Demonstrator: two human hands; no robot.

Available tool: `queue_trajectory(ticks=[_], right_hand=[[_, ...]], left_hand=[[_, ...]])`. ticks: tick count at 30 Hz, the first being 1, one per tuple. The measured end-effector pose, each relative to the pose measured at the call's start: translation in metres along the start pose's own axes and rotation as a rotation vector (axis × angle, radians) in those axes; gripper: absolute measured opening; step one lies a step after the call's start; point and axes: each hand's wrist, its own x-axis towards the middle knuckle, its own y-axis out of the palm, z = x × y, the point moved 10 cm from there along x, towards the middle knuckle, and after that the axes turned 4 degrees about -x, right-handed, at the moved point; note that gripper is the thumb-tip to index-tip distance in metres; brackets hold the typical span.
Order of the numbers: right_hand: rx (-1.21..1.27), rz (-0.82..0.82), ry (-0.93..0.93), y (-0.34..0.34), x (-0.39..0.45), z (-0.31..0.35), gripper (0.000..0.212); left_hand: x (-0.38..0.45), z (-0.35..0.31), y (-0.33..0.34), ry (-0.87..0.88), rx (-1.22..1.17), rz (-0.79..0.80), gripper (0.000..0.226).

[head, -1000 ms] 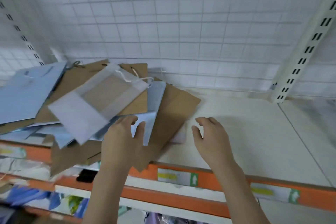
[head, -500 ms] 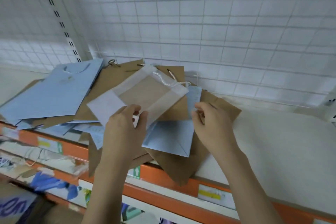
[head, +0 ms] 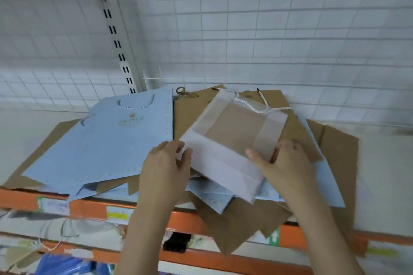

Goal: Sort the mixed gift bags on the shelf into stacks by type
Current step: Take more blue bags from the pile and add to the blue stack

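A translucent white gift bag (head: 232, 140) with white rope handles lies on top of a mixed pile on the shelf (head: 384, 176). My left hand (head: 167, 172) pinches its lower left edge. My right hand (head: 283, 163) grips its right edge, thumb on top. Under and around it lie brown kraft bags (head: 192, 114) and light blue bags, the largest blue bag (head: 107, 145) at the left with a gold crown print. Another brown bag (head: 241, 225) hangs over the front edge.
A white wire grid (head: 268, 40) backs the shelf, with a slotted upright post (head: 116, 35) at the back left. An orange front rail (head: 93, 207) carries price labels. A lower shelf holds more bags and blue items (head: 64, 265).
The view has swung left and closer to the pile. My right hand has moved from the blue bag onto the translucent bag's right edge; both hands now hold that bag.
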Motion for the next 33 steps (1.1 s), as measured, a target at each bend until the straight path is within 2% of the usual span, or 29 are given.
queue_trajectory(ticks=[3, 6, 8, 11, 13, 16, 20, 22, 25, 28, 31, 33], right_hand=[[0.013, 0.018, 0.071, 0.004, -0.007, 0.018, 0.072], [0.128, 0.034, 0.123, 0.003, -0.009, 0.032, 0.058], [0.122, -0.013, 0.123, -0.003, -0.007, 0.042, 0.047], [0.129, -0.076, 0.086, -0.004, -0.007, 0.062, 0.045], [0.090, -0.088, 0.067, 0.002, -0.008, 0.073, 0.048], [-0.027, -0.137, 0.082, 0.008, -0.008, 0.078, 0.053], [-0.110, -0.155, 0.124, 0.015, -0.008, 0.079, 0.052], [-0.130, -0.161, 0.129, 0.017, -0.011, 0.083, 0.050], [-0.165, -0.159, 0.127, 0.020, -0.014, 0.085, 0.049], [-0.141, -0.135, 0.112, 0.021, -0.014, 0.082, 0.045], [-0.036, -0.116, 0.127, 0.018, -0.013, 0.073, 0.044], [0.018, -0.141, 0.152, 0.012, -0.013, 0.064, 0.043]], left_hand=[[0.008, 0.017, -0.006, 0.061, -0.048, 0.058, 0.022], [0.011, 0.026, -0.012, 0.105, -0.106, 0.082, 0.021], [0.012, 0.037, -0.018, 0.131, -0.095, 0.080, 0.020], [0.024, 0.071, -0.027, 0.097, -0.003, 0.066, 0.036], [0.034, 0.096, -0.034, 0.012, 0.088, 0.095, 0.040], [0.042, 0.135, -0.046, -0.207, 0.255, 0.172, 0.050], [0.037, 0.179, -0.059, -0.495, 0.243, 0.237, 0.091], [0.035, 0.187, -0.060, -0.549, 0.216, 0.245, 0.108], [0.038, 0.183, -0.070, -0.541, 0.146, 0.157, 0.118], [0.043, 0.184, -0.077, -0.566, -0.160, 0.049, 0.106], [0.048, 0.178, -0.088, -0.476, -0.253, -0.026, 0.071], [0.044, 0.172, -0.094, -0.462, -0.358, -0.079, 0.060]])
